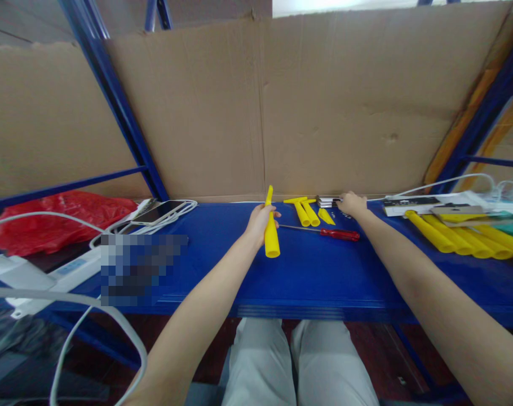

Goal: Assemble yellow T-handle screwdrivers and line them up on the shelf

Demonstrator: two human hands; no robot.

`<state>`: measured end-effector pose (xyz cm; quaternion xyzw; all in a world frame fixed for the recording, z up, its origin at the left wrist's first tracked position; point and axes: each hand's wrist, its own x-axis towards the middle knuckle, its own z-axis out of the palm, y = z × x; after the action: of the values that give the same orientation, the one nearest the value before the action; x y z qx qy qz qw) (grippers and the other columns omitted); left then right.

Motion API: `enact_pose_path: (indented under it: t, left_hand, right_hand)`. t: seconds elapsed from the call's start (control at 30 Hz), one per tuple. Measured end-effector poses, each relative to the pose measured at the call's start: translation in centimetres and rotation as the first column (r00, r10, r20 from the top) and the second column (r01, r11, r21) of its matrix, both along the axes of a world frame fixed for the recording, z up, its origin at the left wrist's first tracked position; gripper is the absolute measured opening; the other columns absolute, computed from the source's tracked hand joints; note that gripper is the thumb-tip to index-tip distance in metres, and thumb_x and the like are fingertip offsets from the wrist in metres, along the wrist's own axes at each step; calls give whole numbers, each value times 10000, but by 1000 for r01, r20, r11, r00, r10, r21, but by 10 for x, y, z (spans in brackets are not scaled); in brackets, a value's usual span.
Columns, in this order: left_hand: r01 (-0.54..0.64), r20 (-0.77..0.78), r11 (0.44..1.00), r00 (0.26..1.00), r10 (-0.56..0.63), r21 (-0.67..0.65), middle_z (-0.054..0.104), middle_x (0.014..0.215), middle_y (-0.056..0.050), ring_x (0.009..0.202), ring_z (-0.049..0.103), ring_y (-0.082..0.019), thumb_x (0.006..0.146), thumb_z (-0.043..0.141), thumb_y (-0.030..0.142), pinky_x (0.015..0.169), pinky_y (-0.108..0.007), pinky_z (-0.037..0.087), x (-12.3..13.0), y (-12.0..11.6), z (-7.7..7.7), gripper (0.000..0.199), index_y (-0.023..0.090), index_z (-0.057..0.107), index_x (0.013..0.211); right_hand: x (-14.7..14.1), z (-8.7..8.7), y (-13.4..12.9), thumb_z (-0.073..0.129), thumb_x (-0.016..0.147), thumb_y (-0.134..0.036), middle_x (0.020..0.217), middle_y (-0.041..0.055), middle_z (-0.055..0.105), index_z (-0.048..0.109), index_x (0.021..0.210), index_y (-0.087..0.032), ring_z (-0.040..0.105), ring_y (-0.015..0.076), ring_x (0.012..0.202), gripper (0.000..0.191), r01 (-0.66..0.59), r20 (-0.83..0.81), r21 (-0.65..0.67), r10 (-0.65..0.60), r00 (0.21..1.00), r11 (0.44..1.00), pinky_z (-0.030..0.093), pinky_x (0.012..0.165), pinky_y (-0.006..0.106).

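Yellow tube (272,242), grasped in the left hand's (259,223) fingers, points its wide end toward the blue bench's (290,279) front edge, open surface stretching between. A red screwdriver (340,234) lies right of those fingers; yellow pieces (310,215) rest beyond it, left of the right hand's (353,204) fingers, whose grip cannot be made out. Cardboard (345,113) walls the far edge.

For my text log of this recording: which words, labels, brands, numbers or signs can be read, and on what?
None can be read.
White pack, dark strip: any print is too small and blurred.
Power strip: any marks are too blurred.
Phone: dark screen, nothing legible.
Yellow tube in the left hand: no lettering visible.
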<state>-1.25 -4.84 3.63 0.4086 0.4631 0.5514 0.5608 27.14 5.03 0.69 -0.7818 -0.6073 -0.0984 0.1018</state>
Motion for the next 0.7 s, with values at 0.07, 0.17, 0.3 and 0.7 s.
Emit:
enact_pose_path:
  t: [0.07, 0.17, 0.3, 0.7]
  left_hand:
    - [9, -5, 1000, 1000, -9, 3, 542, 508, 51, 290, 410, -77, 803, 478, 87, 352, -190, 302, -1, 0, 0, 155, 162, 496, 937]
    - [18, -11, 1000, 1000, -18, 4, 553, 517, 46, 293, 413, -74, 815, 468, 88, 351, -190, 305, -2, 0, 0, 135, 154, 495, 930]
    - [20, -42, 999, 999, -21, -46, 554, 503, 35, 294, 403, -76, 827, 468, 106, 349, -196, 307, -6, 2, 1, 138, 127, 518, 953]
    - [-39, -280, 995, 960, 11, -93, 489, 423, 43, 303, 405, -87, 837, 468, 116, 363, -197, 335, -22, 17, -8, 141, 87, 545, 952]
  right_hand:
    - [0, 0, -1, 410, 872, -350, 1224, 166, 574, 625, 1194, -186, 554, 323, 1115, 421, 5, -7, -11, -5, 1000, 1000, 357, 939, 491]
    - [-1, 2, -7, 424, 856, -347, 1218, 182, 561, 612, 1201, -165, 550, 331, 1102, 434, 5, -6, 16, -5, 1000, 1000, 354, 929, 504]
    - [-4, 5, -24, 425, 842, -286, 1220, 189, 557, 596, 1196, -147, 531, 332, 1125, 417, -43, 17, 126, 41, 999, 991, 366, 921, 494]
    - [8, 1, -70, 452, 822, -319, 933, 96, 709, 703, 894, -177, 630, 226, 892, 297, -300, -252, 323, 387, 887, 898, 463, 766, 316]
